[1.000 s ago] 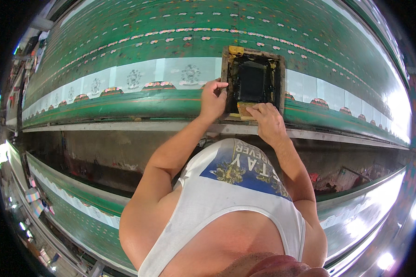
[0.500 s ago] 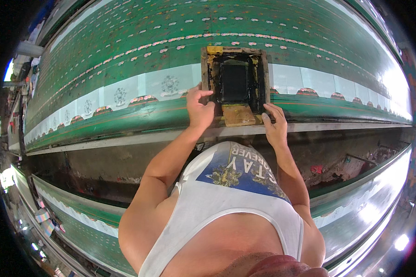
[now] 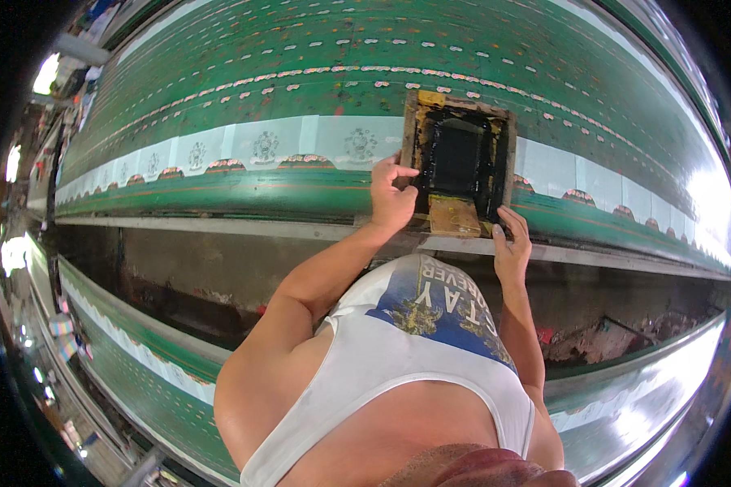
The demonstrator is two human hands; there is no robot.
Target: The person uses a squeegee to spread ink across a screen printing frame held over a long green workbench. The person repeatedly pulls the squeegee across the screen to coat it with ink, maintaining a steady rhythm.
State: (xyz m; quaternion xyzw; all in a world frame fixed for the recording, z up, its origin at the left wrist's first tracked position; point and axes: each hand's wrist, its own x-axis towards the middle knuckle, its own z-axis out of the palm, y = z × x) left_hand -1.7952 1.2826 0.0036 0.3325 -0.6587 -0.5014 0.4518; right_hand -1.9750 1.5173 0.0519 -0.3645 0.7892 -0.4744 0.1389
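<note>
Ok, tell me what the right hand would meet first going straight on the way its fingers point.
The right hand would probably meet the near right corner of the black-stained, rectangular wooden frame; it may already be touching, as depth is unclear.

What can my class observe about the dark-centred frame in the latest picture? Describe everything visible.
The frame is rectangular and looks wooden, its brown sides worn and stained black and yellow. A yellow patch marks its far left corner; a dark panel fills the middle. It lies over the white strip on the green table, slightly askew. A flat wooden block leans at its near end. The left hand grips its left side; the right hand is at its near right corner.
</note>
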